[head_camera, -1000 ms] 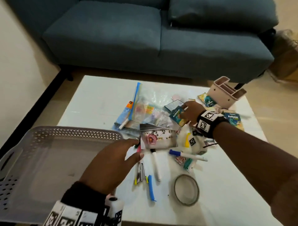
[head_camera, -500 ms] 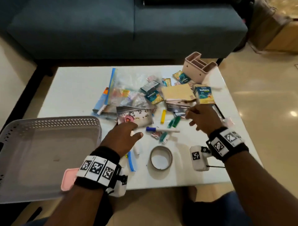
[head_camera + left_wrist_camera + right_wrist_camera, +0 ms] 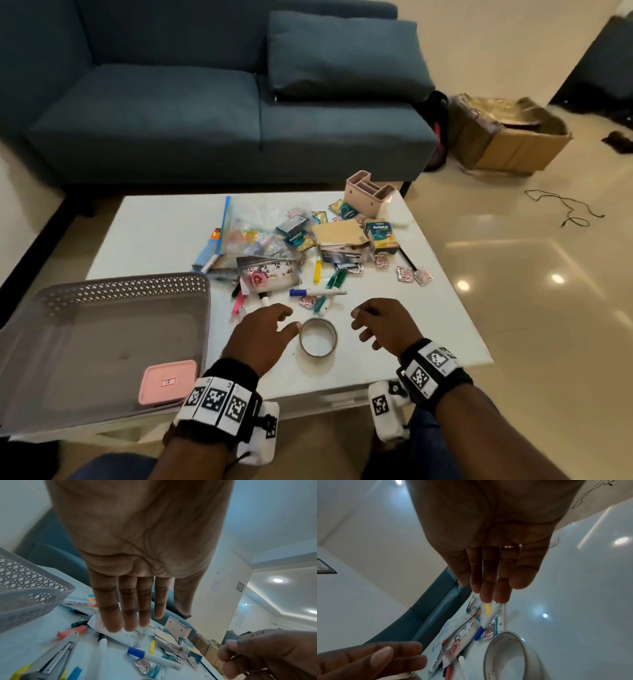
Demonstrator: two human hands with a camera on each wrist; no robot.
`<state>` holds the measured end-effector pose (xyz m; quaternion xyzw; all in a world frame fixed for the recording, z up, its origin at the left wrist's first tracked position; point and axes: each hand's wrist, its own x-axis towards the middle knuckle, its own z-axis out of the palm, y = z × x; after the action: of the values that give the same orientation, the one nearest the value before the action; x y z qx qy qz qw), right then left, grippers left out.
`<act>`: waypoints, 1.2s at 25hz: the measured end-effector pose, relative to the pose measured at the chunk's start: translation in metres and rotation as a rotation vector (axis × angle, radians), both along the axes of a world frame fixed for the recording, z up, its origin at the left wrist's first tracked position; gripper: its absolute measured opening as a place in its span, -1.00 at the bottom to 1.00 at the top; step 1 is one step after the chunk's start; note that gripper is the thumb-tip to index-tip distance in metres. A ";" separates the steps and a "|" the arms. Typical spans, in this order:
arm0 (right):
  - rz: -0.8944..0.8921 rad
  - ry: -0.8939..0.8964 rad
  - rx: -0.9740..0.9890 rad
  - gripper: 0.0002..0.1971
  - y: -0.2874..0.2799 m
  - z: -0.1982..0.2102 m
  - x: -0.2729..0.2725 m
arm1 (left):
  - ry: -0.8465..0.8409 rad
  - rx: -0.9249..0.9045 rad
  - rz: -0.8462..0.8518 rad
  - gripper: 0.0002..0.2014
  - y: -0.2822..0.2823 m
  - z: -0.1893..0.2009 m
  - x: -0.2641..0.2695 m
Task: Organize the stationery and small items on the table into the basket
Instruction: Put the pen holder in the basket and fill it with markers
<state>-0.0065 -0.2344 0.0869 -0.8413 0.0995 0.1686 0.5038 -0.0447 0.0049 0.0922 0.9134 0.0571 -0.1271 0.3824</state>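
Nearest the person, both hands hovered over the desk [image 3: 164,222] edge with nothing in them. The left hand [image 3: 262,337] had relaxed, fairly straight fingers, thumb just beside the tape roll [image 3: 318,337]; the right hand [image 3: 383,325] hung loosely curled on the roll's other side, so my guess is the roll was the next pick. The basket [image 3: 113,291] sat at the near left, close enough for short drops, holding only a pink box [image 3: 168,380] in its near right corner. Farther out lay the loose stuff: blue-capped marker [image 3: 317,292], pens, sachets, then the plastic bag [image 3: 253,222], and a pink organizer [image 3: 368,195] at the far right. So, barely started.
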 end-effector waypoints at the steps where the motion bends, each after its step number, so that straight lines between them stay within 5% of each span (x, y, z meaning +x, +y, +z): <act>1: 0.007 -0.014 -0.008 -0.88 0.002 0.001 0.001 | 0.006 0.016 0.002 -0.64 0.002 0.000 0.001; 9: 0.181 -0.009 -0.177 -0.84 -0.008 -0.017 0.059 | 0.021 0.206 -0.013 -0.60 0.009 0.001 0.088; 13: 0.245 -0.212 -0.625 -0.77 -0.048 -0.022 0.170 | 0.020 0.271 -0.043 -0.60 -0.009 0.000 0.148; 16: 0.187 -0.384 -0.747 -0.73 -0.066 -0.023 0.262 | -0.011 0.325 -0.085 -0.60 -0.028 0.007 0.170; 21: 0.187 -0.418 -0.905 -0.62 -0.070 -0.039 0.368 | 0.045 0.027 -0.101 -0.66 -0.026 -0.006 0.167; 26: 0.266 -0.402 -1.041 -0.66 -0.071 -0.053 0.392 | 0.043 -0.032 -0.076 -0.72 -0.013 -0.023 0.152; 30: 0.204 -0.515 -1.032 -0.82 -0.078 -0.040 0.389 | -0.037 -0.141 0.058 -0.63 0.017 0.006 0.135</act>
<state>0.3825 -0.3124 0.0465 -0.9971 -0.0384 -0.0638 0.0180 0.0905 0.0222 0.0979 0.8843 0.0674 -0.1030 0.4504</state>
